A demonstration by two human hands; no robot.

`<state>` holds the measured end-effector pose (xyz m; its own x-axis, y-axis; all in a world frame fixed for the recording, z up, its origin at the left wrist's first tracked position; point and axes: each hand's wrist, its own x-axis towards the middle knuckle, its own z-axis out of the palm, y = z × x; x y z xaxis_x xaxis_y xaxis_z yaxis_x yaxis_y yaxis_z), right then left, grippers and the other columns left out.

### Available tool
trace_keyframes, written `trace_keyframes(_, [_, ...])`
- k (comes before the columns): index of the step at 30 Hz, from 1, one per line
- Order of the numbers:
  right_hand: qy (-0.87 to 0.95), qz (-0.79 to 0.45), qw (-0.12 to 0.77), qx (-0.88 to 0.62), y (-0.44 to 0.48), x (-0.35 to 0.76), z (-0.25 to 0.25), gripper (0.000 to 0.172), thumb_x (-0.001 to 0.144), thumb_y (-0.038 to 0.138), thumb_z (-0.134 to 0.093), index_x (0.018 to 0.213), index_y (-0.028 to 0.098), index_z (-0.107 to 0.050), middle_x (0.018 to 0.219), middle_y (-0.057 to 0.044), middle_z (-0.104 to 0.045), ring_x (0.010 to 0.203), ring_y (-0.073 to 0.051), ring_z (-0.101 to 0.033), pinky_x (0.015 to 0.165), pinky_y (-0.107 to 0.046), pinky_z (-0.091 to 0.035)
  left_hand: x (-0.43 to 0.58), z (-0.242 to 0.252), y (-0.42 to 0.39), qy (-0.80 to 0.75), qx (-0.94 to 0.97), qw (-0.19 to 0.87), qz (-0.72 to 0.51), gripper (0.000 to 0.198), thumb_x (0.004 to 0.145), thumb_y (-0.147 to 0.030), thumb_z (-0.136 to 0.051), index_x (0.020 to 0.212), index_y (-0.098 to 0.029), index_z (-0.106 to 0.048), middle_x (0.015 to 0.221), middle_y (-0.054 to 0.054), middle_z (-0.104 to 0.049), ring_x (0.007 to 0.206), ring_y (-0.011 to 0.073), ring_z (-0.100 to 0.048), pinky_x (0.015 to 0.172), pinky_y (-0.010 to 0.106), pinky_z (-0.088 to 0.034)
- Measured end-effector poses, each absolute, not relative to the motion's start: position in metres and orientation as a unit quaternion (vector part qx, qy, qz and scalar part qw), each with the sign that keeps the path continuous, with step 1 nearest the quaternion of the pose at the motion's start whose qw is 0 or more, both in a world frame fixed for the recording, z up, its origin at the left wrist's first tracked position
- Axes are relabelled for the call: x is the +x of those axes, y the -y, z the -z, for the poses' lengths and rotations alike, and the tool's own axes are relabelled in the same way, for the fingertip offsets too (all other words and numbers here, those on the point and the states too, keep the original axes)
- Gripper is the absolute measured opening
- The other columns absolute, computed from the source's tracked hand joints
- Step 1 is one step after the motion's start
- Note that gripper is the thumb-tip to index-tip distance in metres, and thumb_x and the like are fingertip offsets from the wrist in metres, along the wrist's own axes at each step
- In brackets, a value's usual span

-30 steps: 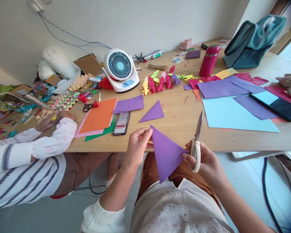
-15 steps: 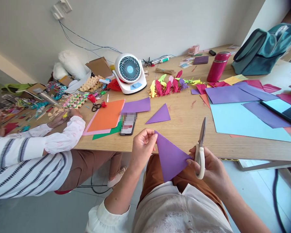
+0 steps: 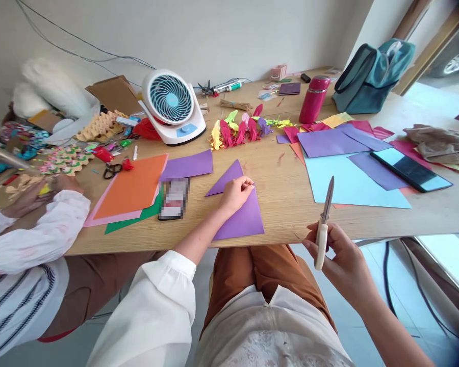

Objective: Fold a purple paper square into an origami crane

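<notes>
My left hand (image 3: 237,196) pinches the upper corner of a purple paper triangle (image 3: 245,219), which lies over the table near its front edge. A second purple triangle (image 3: 224,179) lies just behind, partly covered by my left hand. In my right hand (image 3: 338,257), beyond the table's front edge, is a pair of scissors (image 3: 323,234) with cream handles, blades pointing up. From between that hand's thumb and finger a thin dark sliver (image 3: 297,236) sticks out; I cannot make out what it is.
A phone (image 3: 174,199) and orange paper (image 3: 132,186) lie to the left. Behind stand a fan (image 3: 172,104) and a paper flower garland (image 3: 240,130). Light blue sheets (image 3: 352,186), a tablet (image 3: 411,169) and a red flask (image 3: 314,99) are right. A co-worker's hands (image 3: 42,193) are far left.
My left hand has carried the purple triangle forward from above my lap onto the table. My right hand has let go of the paper's corner and keeps the scissors. The view has turned right.
</notes>
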<state>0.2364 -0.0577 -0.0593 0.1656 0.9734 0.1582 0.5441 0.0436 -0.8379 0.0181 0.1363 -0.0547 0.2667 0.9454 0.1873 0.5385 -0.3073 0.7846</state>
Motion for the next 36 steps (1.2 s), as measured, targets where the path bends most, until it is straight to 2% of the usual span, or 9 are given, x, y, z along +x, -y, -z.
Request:
trace_keyframes(2, [0.615, -0.228, 0.397, -0.642, 0.056, 0.242, 0.063, 0.025, 0.089, 0.041, -0.063, 0.106, 0.024, -0.058, 0.079, -0.002, -0.064, 0.066, -0.016, -0.051, 0.06, -0.029, -0.045, 0.022, 0.061, -0.145, -0.49, 0.757, 0.291, -0.321, 0.014, 0.084, -0.01, -0.063, 0.095, -0.014, -0.069, 0.086, 0.006, -0.072, 0.081, 0.0173, -0.067, 0.083, 0.032, -0.051])
trace_keyframes(5, [0.648, -0.172, 0.374, -0.641, 0.053, 0.25, 0.07, 0.021, 0.089, 0.036, -0.063, 0.106, 0.024, -0.058, 0.074, 0.0, -0.06, 0.06, -0.015, -0.046, 0.055, -0.027, -0.042, 0.012, 0.068, -0.135, -0.441, 0.821, 0.221, -0.289, 0.028, 0.094, -0.013, -0.05, 0.116, -0.015, -0.067, 0.122, 0.013, -0.069, 0.116, 0.0222, -0.064, 0.105, 0.041, -0.046])
trace_keyframes(8, [0.676, -0.13, 0.356, -0.632, 0.051, 0.255, 0.077, 0.017, 0.089, 0.028, -0.061, 0.105, 0.023, -0.056, 0.074, 0.001, -0.059, 0.056, -0.013, -0.045, 0.053, -0.026, -0.041, -0.003, 0.071, -0.111, -0.389, 0.888, 0.134, -0.206, 0.046, 0.101, -0.025, -0.042, 0.146, -0.013, -0.047, 0.153, 0.016, -0.048, 0.147, 0.0251, -0.039, 0.12, 0.046, -0.034])
trace_keyframes(10, [0.692, -0.114, 0.342, -0.626, 0.049, 0.257, 0.078, 0.014, 0.089, 0.025, -0.059, 0.102, 0.023, -0.055, 0.073, 0.001, -0.057, 0.055, -0.012, -0.045, 0.052, -0.025, -0.04, -0.008, 0.071, -0.097, -0.379, 0.911, 0.114, -0.12, 0.058, 0.103, -0.037, -0.042, 0.156, -0.014, -0.032, 0.163, 0.015, -0.031, 0.153, 0.0261, -0.026, 0.124, 0.048, -0.026])
trace_keyframes(14, [0.72, -0.101, 0.332, -0.601, 0.046, 0.256, 0.074, 0.007, 0.091, 0.024, -0.055, 0.095, 0.023, -0.049, 0.067, 0.003, -0.05, 0.055, -0.014, -0.046, 0.053, -0.026, -0.038, -0.007, 0.068, -0.085, -0.393, 0.915, 0.088, -0.025, 0.064, 0.104, -0.043, -0.035, 0.16, -0.016, -0.021, 0.167, 0.01, -0.02, 0.156, 0.0249, -0.016, 0.127, 0.047, -0.017])
trace_keyframes(19, [0.735, -0.089, 0.318, -0.593, 0.041, 0.252, 0.069, 0.008, 0.094, 0.027, -0.052, 0.099, 0.023, -0.049, 0.071, 0.001, -0.054, 0.06, -0.016, -0.05, 0.057, -0.027, -0.04, -0.005, 0.064, -0.086, -0.388, 0.919, 0.074, -0.015, 0.064, 0.104, -0.045, -0.036, 0.161, -0.021, -0.019, 0.168, 0.006, -0.018, 0.156, 0.0263, -0.015, 0.126, 0.048, -0.019])
trace_keyframes(24, [0.742, -0.083, 0.308, -0.589, 0.036, 0.247, 0.068, 0.014, 0.097, 0.033, -0.051, 0.106, 0.022, -0.051, 0.073, -0.001, -0.057, 0.065, -0.018, -0.054, 0.06, -0.029, -0.041, -0.001, 0.062, -0.087, -0.392, 0.916, 0.08, -0.025, 0.063, 0.102, -0.047, -0.041, 0.157, -0.02, -0.028, 0.166, 0.009, -0.026, 0.154, 0.0299, -0.021, 0.124, 0.053, -0.02])
trace_keyframes(30, [0.736, -0.08, 0.31, -0.596, 0.035, 0.245, 0.067, 0.014, 0.098, 0.034, -0.052, 0.104, 0.022, -0.051, 0.072, -0.001, -0.057, 0.064, -0.017, -0.054, 0.059, -0.028, -0.04, 0.006, 0.069, -0.093, -0.388, 0.914, 0.094, -0.074, 0.057, 0.101, -0.046, -0.043, 0.145, -0.01, -0.045, 0.162, 0.017, -0.034, 0.152, 0.0287, -0.027, 0.123, 0.047, -0.025])
trace_keyframes(36, [0.722, -0.12, 0.306, -0.608, 0.034, 0.247, 0.064, 0.013, 0.095, 0.033, -0.054, 0.101, 0.022, -0.054, 0.073, 0.0, -0.06, 0.061, -0.016, -0.053, 0.057, -0.028, -0.039, 0.006, 0.072, -0.095, -0.376, 0.922, 0.078, -0.049, 0.069, 0.101, -0.053, -0.037, 0.158, -0.014, -0.027, 0.166, 0.013, -0.024, 0.154, 0.0292, -0.022, 0.123, 0.049, -0.023])
